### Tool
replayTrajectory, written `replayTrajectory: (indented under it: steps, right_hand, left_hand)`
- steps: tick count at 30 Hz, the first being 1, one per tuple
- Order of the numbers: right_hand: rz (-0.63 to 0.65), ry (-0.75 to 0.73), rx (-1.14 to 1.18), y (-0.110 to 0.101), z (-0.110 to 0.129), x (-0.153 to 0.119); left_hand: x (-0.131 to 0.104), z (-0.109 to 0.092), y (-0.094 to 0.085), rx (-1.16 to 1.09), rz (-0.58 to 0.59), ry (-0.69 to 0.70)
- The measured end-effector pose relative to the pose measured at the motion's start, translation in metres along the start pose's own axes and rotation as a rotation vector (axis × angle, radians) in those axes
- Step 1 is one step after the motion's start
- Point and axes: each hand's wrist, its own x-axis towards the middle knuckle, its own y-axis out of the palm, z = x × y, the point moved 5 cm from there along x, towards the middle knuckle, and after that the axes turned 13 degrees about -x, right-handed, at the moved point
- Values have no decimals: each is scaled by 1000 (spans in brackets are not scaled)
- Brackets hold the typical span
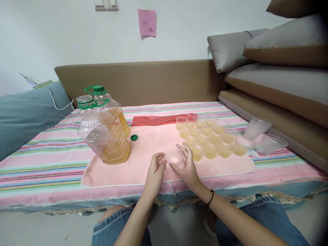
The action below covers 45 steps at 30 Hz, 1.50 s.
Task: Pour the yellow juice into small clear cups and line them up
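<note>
- Right hand [189, 168]: curved around clear, round plastic cup [175, 156] (cannot tell whether clamped).
- Left hand [156, 166]: fingers apart, beside cup.
- Yellow-filled plastic cups [211, 139]: nearby.

A lane of pink mat [151, 140] lies open between the two large bottles [116, 145] and the crowded filled cups [215, 141], narrowed by the green cap [134, 137] and, nearer the front, a clear cup [175, 158]. Red plastic [156, 120] crosses its far end; stacked cushions [279, 82] block the right.
</note>
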Motion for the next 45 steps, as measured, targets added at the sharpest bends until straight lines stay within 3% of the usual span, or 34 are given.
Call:
replayTrajectory:
  steps: [6,11,15,20,28,32,37,45]
  right_hand:
    - [-14,-106,-73,-8,15,-1]
    - [-19,-266,-180,-5,48,-5]
    - [66,-304,-137,22,63,-13]
    - [253,-218,-68,78,59,-13]
    - [303,-105,174,176,56,32]
    - [308,-99,253,212,52,55]
    - [333,-99,316,230,54,67]
    - [270,-133,373,229,70,68]
  left_hand:
    - [0,-11,-7,11,-35,68]
    - [-8,-43,-20,112,-159,290]
    - [-17,-69,-42,244,-336,486]
    - [-29,-90,-82,401,-556,626]
    - [-30,-93,-150,200,-660,454]
    - [-30,-89,-173,83,-684,388]
    - [-33,-89,-179,63,-681,390]
    - [-29,-85,-174,-4,-646,358]
